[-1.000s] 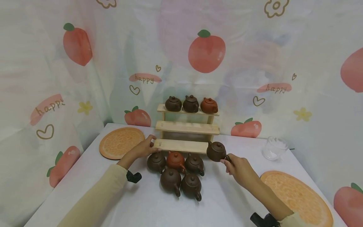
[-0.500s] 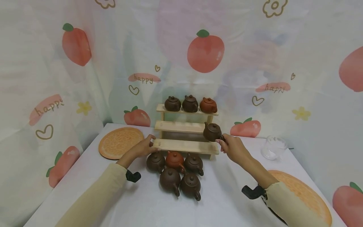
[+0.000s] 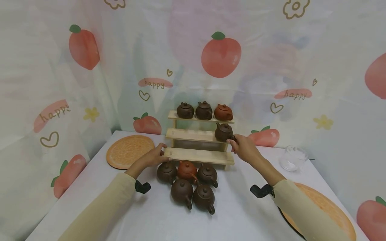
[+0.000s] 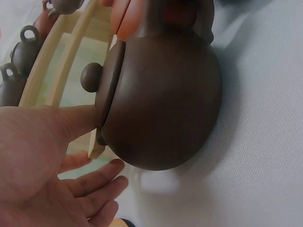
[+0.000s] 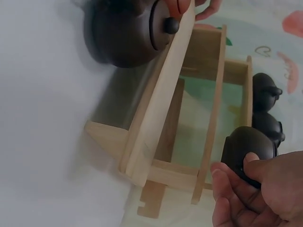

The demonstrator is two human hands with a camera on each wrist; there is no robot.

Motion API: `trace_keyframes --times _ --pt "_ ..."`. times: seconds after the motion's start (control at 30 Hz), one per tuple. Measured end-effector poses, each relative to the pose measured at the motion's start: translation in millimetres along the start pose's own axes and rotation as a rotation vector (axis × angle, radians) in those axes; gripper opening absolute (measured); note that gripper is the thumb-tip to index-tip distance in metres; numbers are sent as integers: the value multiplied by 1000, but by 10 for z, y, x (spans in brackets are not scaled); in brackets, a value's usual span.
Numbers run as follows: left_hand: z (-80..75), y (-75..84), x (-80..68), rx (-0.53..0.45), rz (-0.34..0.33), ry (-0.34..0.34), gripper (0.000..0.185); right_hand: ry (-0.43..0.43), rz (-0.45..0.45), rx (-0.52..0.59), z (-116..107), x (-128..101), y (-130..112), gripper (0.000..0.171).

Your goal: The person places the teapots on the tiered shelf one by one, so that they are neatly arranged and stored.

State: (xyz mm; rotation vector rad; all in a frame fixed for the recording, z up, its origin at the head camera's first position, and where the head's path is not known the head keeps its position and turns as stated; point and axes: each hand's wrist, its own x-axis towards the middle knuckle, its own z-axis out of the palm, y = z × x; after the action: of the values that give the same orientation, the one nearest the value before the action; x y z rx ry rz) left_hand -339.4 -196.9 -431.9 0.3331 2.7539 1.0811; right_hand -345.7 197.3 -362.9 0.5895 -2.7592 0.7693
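Note:
A three-tier wooden rack (image 3: 196, 135) stands at the back of the table. Its top shelf carries two dark teapots (image 3: 185, 110) and a reddish one (image 3: 223, 112). My right hand (image 3: 233, 141) pinches the handle of a dark teapot (image 3: 223, 132) sitting at the right end of the middle shelf; the right wrist view shows that teapot (image 5: 248, 144) at my fingers (image 5: 227, 189). My left hand (image 3: 161, 150) holds the left end of the lowest shelf, thumb (image 4: 71, 123) against the wood. Several teapots (image 3: 187, 184) cluster on the table before the rack.
Round orange mats lie at the back left (image 3: 129, 151) and front right (image 3: 324, 207). A clear glass cup (image 3: 292, 158) stands right of the rack. A fruit-print curtain closes in the back and sides. The tablecloth (image 3: 150, 221) is white.
My right hand has lifted the dark teapot from beside the lowest shelf up to the right end of the middle shelf. My left hand has stayed on the rack.

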Motion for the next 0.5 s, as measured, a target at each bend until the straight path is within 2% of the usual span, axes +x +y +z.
trace_keyframes --times 0.5 --pt "13 1 12 11 -2 1 62 -30 35 7 -8 113 12 29"
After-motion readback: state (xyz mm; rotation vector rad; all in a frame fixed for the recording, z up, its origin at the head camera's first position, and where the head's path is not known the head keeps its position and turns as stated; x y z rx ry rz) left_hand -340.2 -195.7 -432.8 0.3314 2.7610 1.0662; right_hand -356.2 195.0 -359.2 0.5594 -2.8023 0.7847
